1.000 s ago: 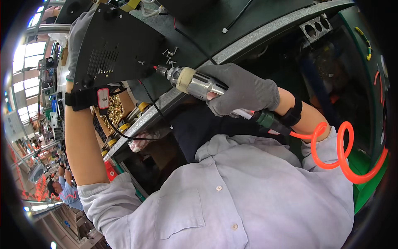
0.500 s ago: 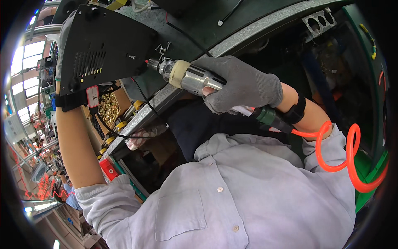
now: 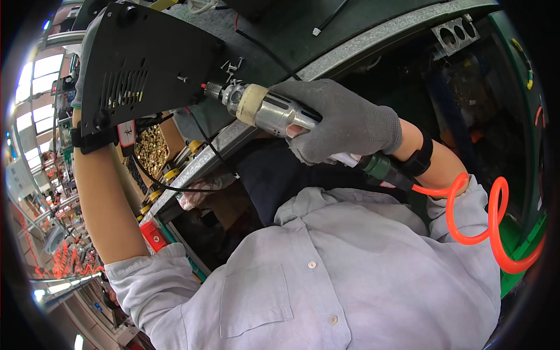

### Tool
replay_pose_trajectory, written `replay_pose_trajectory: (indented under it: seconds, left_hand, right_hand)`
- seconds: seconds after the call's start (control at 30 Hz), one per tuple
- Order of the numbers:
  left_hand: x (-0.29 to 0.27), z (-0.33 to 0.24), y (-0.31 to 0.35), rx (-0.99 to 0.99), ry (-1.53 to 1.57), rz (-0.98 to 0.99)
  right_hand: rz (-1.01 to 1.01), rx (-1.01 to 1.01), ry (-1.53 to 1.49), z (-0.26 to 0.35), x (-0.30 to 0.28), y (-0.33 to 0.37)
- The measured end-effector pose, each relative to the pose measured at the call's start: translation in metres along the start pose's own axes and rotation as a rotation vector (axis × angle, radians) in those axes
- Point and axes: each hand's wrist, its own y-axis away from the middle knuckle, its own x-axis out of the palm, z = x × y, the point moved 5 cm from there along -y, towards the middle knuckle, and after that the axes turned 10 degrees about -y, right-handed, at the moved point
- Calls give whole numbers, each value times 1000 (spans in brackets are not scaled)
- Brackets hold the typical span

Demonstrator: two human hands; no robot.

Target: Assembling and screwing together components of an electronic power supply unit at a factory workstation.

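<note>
Within the closed grip of the right hand [image 3: 344,119], which wears a grey knitted glove, sits a silver cylindrical metal power screwdriver [image 3: 300,119] with a cream tape band [image 3: 252,104] around its body. Ahead and to the left of that hand, the red-tipped bit [image 3: 203,86] points toward a flat black slotted panel [image 3: 169,52], apart from a small silver screw [image 3: 182,78] that stands out of the panel's face. Just beyond the driver's nose is a cluster of loose silver screws [image 3: 232,66]; whether they touch the driver is unclear.

At the panel's far left edge is the left hand [image 3: 87,52], also grey-gloved, mostly hidden behind the panel, so how its fingers are set cannot be told. Nearer the body than the left hand, a brown cardboard box [image 3: 173,138] holds small brass-coloured parts [image 3: 153,146]. Behind the right hand trails a coiled orange hose [image 3: 450,216]; ahead of it runs the dark green bench [image 3: 350,32] with its grey metal edge.
</note>
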Motion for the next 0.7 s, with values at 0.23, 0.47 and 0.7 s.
replay_pose_trajectory:
  seconds: [0.23, 0.47, 0.7]
  left_hand:
    - [1, 2, 1, -1, 2, -3]
    - [2, 1, -1, -3, 12, 3]
    - [17, 14, -1, 5, 23, 14]
  right_hand:
    - [-18, -1, -15, 4, 2, -5]
    - [-8, 107, -72, 8, 5, -9]
    - [-24, 139, -125, 14, 9, -8]
